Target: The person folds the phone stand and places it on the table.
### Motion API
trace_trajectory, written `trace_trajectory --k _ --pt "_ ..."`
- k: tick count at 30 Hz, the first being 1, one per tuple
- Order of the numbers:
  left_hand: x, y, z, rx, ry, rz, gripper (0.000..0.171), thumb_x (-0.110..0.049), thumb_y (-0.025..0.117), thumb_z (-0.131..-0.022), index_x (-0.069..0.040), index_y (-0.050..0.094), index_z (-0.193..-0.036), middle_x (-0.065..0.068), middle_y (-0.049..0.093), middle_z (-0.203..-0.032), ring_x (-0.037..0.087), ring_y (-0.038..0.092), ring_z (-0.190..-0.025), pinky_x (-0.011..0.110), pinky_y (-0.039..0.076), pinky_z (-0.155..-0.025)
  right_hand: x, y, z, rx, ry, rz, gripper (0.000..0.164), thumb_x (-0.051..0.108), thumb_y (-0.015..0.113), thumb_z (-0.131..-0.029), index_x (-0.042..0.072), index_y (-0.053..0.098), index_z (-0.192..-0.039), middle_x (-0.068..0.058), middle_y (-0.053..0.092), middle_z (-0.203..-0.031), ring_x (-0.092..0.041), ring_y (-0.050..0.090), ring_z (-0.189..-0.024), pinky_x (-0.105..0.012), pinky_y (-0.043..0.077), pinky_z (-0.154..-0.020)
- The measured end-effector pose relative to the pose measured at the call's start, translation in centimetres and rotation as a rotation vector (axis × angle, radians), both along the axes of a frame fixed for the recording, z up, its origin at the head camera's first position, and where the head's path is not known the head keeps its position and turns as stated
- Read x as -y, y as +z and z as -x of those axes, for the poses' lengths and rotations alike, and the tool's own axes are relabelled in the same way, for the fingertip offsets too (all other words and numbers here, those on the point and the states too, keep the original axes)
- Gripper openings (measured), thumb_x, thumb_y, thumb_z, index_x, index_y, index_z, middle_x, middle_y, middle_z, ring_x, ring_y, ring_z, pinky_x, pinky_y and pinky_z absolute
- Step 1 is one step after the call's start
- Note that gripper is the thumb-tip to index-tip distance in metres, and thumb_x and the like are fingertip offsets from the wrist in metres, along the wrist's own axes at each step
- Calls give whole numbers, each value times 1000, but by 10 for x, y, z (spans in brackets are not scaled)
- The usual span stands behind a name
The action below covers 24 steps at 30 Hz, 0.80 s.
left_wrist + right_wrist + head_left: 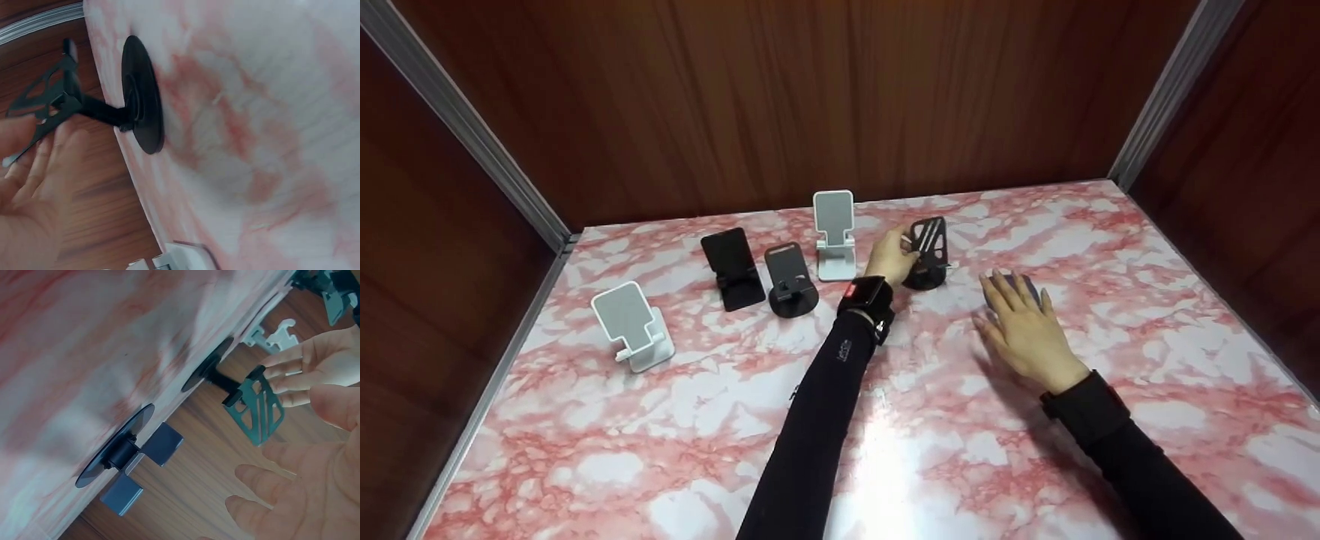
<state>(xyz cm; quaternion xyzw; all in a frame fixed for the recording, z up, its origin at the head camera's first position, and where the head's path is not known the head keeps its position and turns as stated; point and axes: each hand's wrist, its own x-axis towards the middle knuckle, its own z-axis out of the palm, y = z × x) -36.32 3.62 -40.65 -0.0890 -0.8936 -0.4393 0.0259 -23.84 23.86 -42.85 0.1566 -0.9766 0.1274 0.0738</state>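
On the left is a brown wooden-looking wall (pixel 435 262), with a silver metal strip (pixel 465 120) running down its corner to the table (pixel 585 420). The table top is pink, red and white in swirly patches. A white stand (pixel 626 322) sits near its left edge. Next come a plain black stand (pixel 729 255), a dark grey stand (pixel 787 270) with a round foot, and a taller white stand (pixel 834 217) near the brown back wall (pixel 780 97). In the middle, the left hand (pixel 891 256) pinches the side of a slotted black stand (pixel 934 262), which stands upright on its round foot. Closer to the front, a bright patch of light (pixel 885 442) shines on the table. Further right, the right hand (pixel 1024 334) has its fingers spread, near a dark blue stand (pixel 121 453) with a round foot. Last is the dark brown right wall (pixel 1245 195), with its own silver corner strip (pixel 1174 94).
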Motion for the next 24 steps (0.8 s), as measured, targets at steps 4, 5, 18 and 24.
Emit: trace_trajectory --k 4,5,18,24 --pt "4 -3 0 -27 50 -23 10 -4 66 -81 -2 63 -90 3 63 -78 10 57 -72 19 47 -69 1 0 0 -8 8 -4 64 49 30 -98 16 14 -149 -13 13 -155 -37 6 -143 -67 8 -109" --pt "5 -3 -1 -20 47 -52 9 -4 67 -81 -1 63 -88 1 60 -74 8 55 -68 17 47 -66 1 0 0 -9 11 -6 64 49 30 -98 16 14 -149 -13 14 -155 -37 6 -143 -67 9 -109" --pt "25 -2 -18 -8 -130 -120 10 -1 64 -83 4 61 -91 15 66 -92 12 60 -75 16 53 -66 3 -1 -1 -17 28 -3 64 48 33 -98 14 15 -149 -15 16 -154 -37 8 -143 -68 11 -108" --pt "40 3 -28 0 -181 -225 11 1 61 -85 5 60 -94 15 64 -91 11 59 -74 23 57 -69 4 -3 0 -52 42 20 63 46 35 -98 14 16 -149 -17 19 -153 -39 11 -142 -67 11 -108"
